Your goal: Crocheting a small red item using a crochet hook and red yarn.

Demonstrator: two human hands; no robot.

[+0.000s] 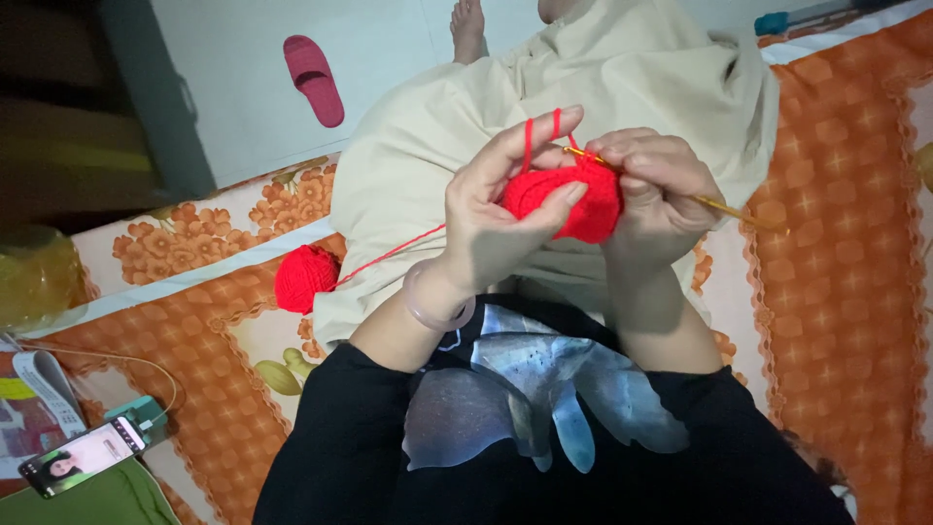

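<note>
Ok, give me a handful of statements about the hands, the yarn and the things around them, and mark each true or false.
1. The left hand holds a red crocheted piece. True.
2. The right hand holds a pair of scissors. False: it holds a golden crochet hook.
3. A red yarn ball lies on the patterned orange bedding. True.
4. The yarn strand is blue. False: it is red, running from the ball to the left hand.
5. A pink slipper lies on the floor. True.
6. The phone rests on the lap. False: it lies off to the side.
</note>
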